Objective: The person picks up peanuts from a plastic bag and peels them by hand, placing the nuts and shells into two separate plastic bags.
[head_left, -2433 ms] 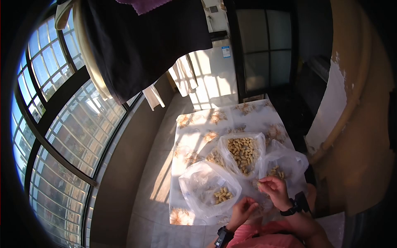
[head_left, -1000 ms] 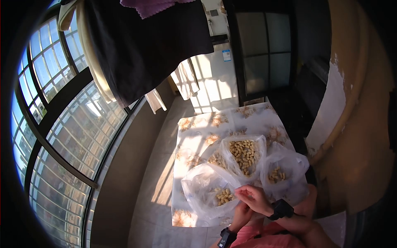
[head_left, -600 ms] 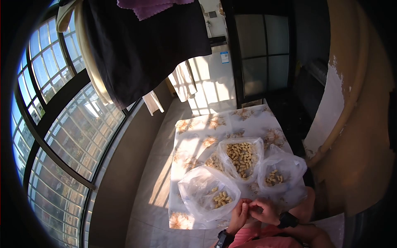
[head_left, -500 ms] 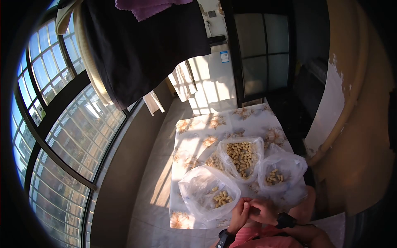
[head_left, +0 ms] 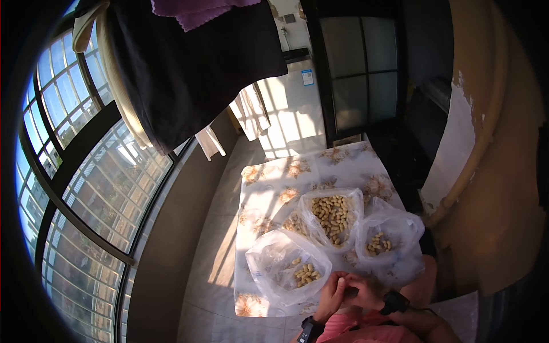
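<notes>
My left hand [head_left: 331, 295] and my right hand [head_left: 364, 291] meet at the fingertips near the table's front edge, both with fingers closed. What they pinch between them, if anything, is too small to make out. Just left of them, an open plastic bag [head_left: 266, 272] holds several peanuts [head_left: 307, 275]. Behind my hands, the middle plastic bag [head_left: 309, 215] contains many more peanuts [head_left: 331, 216]. A third plastic bag [head_left: 404, 227], at the right, has a small group of peanuts [head_left: 378, 244] inside.
The bags rest on a table with a flowered cloth [head_left: 269, 188]. Dark clothing [head_left: 200, 74] hangs at the upper left, before barred windows [head_left: 114, 183]. A pale cabinet [head_left: 291, 114] stands beyond the table, and a pipe [head_left: 477, 154] runs along the right wall.
The view has shifted very slightly. Both hands remain together in nearly the same place, with only a small change in the fingers.
</notes>
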Motion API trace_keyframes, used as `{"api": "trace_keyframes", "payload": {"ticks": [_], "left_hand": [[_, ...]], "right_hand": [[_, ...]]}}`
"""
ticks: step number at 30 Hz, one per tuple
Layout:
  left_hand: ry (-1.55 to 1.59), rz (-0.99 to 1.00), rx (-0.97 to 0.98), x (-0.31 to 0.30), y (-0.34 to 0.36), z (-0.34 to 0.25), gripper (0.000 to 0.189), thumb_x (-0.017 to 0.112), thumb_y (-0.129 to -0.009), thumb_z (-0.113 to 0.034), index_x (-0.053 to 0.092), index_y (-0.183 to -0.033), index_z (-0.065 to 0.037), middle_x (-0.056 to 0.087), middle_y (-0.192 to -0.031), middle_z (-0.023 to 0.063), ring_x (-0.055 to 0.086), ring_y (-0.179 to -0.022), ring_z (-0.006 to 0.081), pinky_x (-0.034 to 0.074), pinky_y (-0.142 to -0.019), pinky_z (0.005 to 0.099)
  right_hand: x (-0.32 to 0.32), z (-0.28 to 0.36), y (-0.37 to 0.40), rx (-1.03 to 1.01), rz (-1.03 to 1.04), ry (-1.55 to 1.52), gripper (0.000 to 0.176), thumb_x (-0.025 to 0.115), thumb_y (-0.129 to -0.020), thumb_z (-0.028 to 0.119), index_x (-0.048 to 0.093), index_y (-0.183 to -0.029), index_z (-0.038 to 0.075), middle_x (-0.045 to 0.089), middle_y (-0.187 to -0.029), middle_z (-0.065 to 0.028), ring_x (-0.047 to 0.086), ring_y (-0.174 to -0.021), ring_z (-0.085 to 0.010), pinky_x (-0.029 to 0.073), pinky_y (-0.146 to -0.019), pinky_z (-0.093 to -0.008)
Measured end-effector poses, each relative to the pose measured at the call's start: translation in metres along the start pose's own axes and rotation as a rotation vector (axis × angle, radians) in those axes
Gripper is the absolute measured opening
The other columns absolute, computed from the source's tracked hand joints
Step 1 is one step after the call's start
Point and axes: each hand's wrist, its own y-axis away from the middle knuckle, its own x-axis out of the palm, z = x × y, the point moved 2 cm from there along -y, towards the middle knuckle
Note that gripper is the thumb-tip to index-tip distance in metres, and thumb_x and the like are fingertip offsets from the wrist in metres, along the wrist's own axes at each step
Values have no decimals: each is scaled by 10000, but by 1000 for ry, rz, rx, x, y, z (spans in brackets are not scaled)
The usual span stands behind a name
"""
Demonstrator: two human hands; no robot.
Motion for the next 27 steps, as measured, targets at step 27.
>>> {"api": "trace_keyframes", "payload": {"ticks": [27], "left_hand": [[-15,7,-1,2,-1,-1,387,519,-1025,-347,597,-1149,11,677,-981,150,662,-890,222,519,-798,338]], "right_hand": [[-4,-5,1,95,-6,-35,235,810,-714,122,673,-889,46,665,-978,-75,674,-856,-269,535,-765,-339]]}}
